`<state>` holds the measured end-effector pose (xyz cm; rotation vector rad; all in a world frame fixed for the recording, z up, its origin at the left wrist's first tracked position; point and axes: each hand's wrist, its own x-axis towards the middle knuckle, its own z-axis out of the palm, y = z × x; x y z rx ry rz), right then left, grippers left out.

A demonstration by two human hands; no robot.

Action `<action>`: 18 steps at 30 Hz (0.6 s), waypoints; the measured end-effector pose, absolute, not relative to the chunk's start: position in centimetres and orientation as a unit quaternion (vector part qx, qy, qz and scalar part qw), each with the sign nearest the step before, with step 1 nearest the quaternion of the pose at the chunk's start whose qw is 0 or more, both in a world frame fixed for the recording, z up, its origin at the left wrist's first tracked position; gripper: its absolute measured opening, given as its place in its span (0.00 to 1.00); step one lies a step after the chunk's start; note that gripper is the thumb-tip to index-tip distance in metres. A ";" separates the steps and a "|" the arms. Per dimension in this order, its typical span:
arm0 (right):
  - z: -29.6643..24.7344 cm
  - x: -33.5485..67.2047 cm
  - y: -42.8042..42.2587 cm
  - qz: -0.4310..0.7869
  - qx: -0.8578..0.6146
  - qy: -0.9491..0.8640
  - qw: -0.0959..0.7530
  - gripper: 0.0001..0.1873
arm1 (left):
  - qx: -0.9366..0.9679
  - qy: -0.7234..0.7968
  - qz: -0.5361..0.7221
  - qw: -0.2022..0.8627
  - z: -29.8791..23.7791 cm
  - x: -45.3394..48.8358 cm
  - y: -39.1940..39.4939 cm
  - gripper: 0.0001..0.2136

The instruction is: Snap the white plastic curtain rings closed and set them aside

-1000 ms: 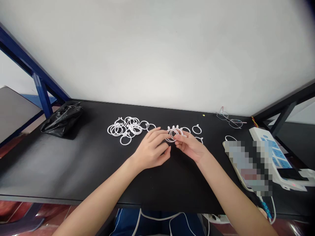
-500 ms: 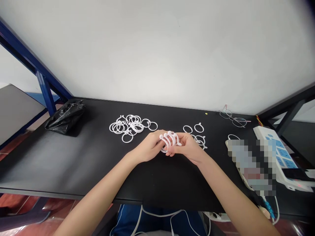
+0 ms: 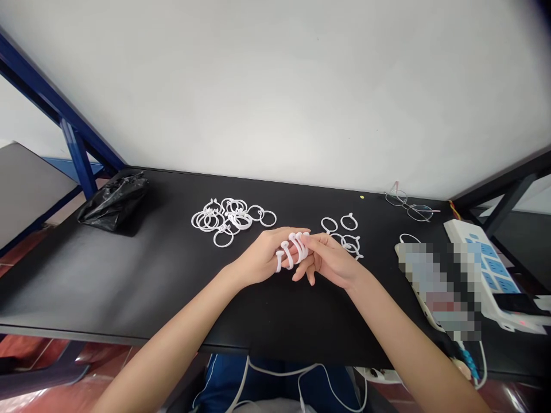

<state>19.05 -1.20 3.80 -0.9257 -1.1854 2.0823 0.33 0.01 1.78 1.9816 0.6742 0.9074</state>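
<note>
Several white plastic curtain rings with small knobbed ends hang in a row around the fingers of my left hand, which is held out palm-in above the black table. My right hand meets it from the other side. Its thumb and fingers pinch the rings nearest the left fingertips, and its lower fingers hang loose below. Behind my left hand lies a pile of loose white rings. A smaller group of rings lies just beyond my right hand, partly hidden by it.
On the black table, a crumpled black plastic bag lies far left. Eyeglasses rest near the wall at the back right. Closer on the right are a phone-like device, blurred out, and a white power strip with cables.
My right thumb has shifted up onto the rings near the left fingertips. The rings on my left fingers are more spread out, some closer to the palm.
</note>
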 end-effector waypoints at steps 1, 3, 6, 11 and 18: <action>3.9 19.0 -1.2 0.779 -0.346 -0.443 0.276 0.26 | 0.792 0.269 0.359 0.414 1.9 0.3 0.1 0.17; 4.0 18.9 -1.3 0.783 -0.345 -0.446 0.263 0.28 | 0.796 0.267 0.357 0.410 2.0 0.3 0.2 0.14; 4.1 18.9 -1.3 0.772 -0.348 -0.462 0.263 0.27 | 0.791 0.276 0.357 0.413 2.1 0.1 0.3 0.14; 4.0 18.8 -1.3 0.704 -0.405 -0.498 0.305 0.21 | 0.763 0.311 0.369 0.429 1.8 -0.1 0.4 0.18; 3.5 18.4 -1.6 0.669 -0.422 -0.523 0.317 0.25 | 0.745 0.311 0.376 0.455 1.5 0.1 0.5 0.16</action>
